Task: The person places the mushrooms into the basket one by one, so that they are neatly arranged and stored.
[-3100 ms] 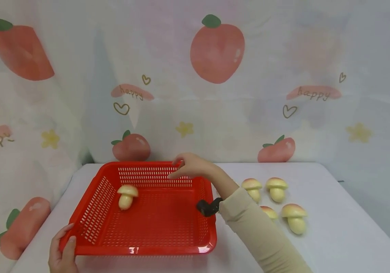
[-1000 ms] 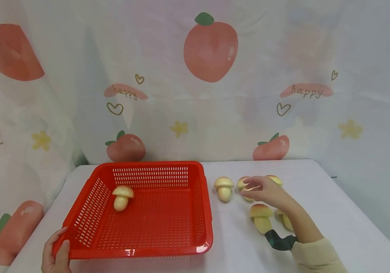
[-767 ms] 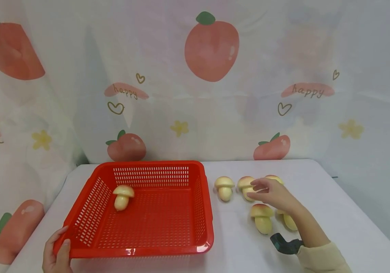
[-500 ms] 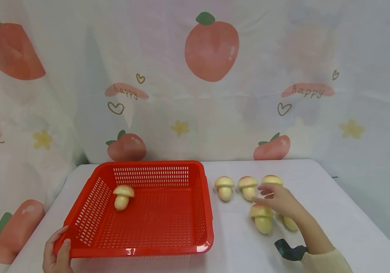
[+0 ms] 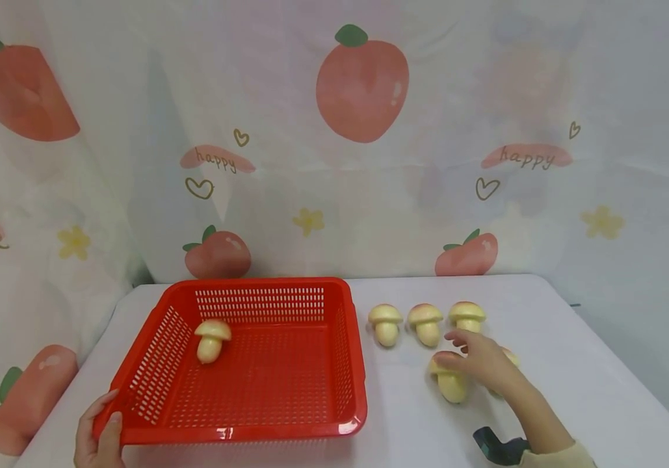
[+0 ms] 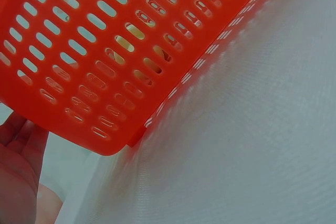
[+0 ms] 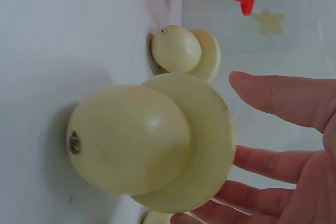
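At the near left corner of a red plastic basket (image 5: 235,432), my left hand (image 5: 99,434) grips the rim, with the thumb on top. In the left wrist view that hand (image 6: 21,166) is at the slotted wall's edge. My right hand (image 5: 483,361) hovers at the cap of a toy mushroom (image 5: 452,389), partly covering it. The right wrist view shows this mushroom (image 7: 128,140) lying on the table, with the thumb (image 7: 283,98) spread away from its cap and the other fingers (image 7: 268,163) beside the cap. Whether they touch it, I cannot tell.
One toy mushroom (image 5: 211,339) lies in the basket. More lie right of it: one nearest the basket (image 5: 386,325), another beside it (image 5: 426,324), one at the back (image 5: 467,313), and one mostly behind my hand (image 5: 511,357). A patterned cloth (image 5: 287,97) hangs behind the table.
My right hand has moved from above the basket to the mushrooms on the right, then lowered toward the near mushroom's cap. My left hand stays on the basket rim.
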